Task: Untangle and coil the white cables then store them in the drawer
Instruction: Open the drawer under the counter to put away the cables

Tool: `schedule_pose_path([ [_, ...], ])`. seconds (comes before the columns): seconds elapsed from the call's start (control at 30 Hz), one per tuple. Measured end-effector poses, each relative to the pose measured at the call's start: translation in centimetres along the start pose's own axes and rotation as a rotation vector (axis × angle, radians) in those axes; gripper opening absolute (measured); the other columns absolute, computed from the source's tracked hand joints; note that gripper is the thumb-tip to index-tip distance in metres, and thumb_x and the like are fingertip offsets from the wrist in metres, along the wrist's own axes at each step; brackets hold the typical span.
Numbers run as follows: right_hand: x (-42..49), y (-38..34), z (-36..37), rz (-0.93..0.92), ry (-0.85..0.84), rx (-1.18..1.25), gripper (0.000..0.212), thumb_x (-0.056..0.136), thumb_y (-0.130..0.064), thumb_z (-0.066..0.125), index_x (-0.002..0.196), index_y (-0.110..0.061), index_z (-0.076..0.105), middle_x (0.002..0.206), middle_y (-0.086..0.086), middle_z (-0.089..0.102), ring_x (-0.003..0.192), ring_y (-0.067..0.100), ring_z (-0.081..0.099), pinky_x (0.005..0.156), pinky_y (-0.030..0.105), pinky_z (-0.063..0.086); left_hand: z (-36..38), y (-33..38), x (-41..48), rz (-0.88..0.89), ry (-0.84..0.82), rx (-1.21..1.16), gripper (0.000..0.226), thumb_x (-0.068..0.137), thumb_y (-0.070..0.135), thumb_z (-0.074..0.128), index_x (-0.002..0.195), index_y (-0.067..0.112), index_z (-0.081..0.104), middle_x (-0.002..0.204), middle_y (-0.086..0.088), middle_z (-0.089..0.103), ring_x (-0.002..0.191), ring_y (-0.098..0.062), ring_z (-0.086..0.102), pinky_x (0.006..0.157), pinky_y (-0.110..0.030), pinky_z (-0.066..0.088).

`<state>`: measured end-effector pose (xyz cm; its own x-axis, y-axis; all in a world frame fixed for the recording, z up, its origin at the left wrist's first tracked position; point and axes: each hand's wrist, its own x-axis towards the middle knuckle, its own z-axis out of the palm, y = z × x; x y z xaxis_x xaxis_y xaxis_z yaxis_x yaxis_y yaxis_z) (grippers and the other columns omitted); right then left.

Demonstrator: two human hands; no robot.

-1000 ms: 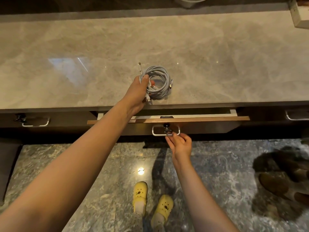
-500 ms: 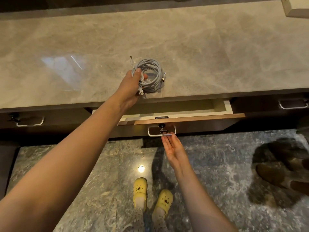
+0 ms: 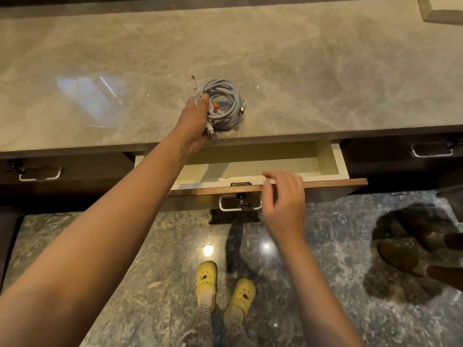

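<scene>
- The drawer [image 3: 330, 161] stood partly pulled out, showing a pale cream inside with nothing visible in the part that showed, a brown wooden top edge on its front, and a metal handle [image 3: 239, 204] on its dark face.
- Above the drawer ran a glossy grey-beige marble counter [image 3: 325, 71], with window light reflected on it up and to the left of the drawer.
- The white cables [image 3: 225, 103] lay wound in a round coil on the counter just behind the drawer, one plug [image 3: 194, 82] sticking out away from it.
- The left hand [image 3: 194, 121] reached over the drawer's left part and gripped the coil, thumb on top and fingers curled under it.
- The right hand [image 3: 283, 204] hung at the drawer's front edge, fingers loosely bent and holding nothing; blur hid whether it touched the wood.
- Dark cabinet fronts with similar metal handles, one to the left [image 3: 40, 172] and one to the right [image 3: 432, 152], flanked the drawer.
- Below the drawer lay a polished, mottled grey stone floor [image 3: 325, 246], where the person's yellow clogs [image 3: 206, 276] stood.
- Brown shoes [image 3: 398, 256] sat on the floor well to the right of the drawer.
- A pale tray corner [image 3: 441, 8] showed on the counter far behind and right of the drawer.
</scene>
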<state>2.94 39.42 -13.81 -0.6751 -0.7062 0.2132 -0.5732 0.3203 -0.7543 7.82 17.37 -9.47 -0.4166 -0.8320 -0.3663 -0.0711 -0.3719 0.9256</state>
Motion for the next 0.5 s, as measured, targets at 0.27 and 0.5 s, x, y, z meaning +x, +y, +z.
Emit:
schedule_pose_path([
  [0.27,4.3,1.5,1.2,-0.235,-0.487,-0.776,0.049,0.100,-0.035,0.023,0.090,-0.010,0.064,0.088,0.009,0.067,0.082,0.030,0.058,0.064,0.034,0.031,-0.8,-0.6,-2.4,0.045,-0.092,-0.005,0.019,0.102,0.022,0.032,0.100,0.016,0.050,0.081,-0.001,0.055,0.081,-0.017,0.053,0.084,-0.032,0.043],
  [0.5,-0.1,1.5,-0.5,-0.364,-0.476,-0.868,0.017,0.080,-0.013,0.059,0.063,-0.011,0.059,0.055,0.004,0.058,0.049,0.025,0.052,0.046,0.027,0.022,-3.6,-5.4,-7.3,0.027,-0.213,0.284,0.016,0.100,0.023,0.035,0.099,0.021,0.051,0.084,-0.002,0.056,0.075,-0.013,0.053,0.073,-0.026,0.046],
])
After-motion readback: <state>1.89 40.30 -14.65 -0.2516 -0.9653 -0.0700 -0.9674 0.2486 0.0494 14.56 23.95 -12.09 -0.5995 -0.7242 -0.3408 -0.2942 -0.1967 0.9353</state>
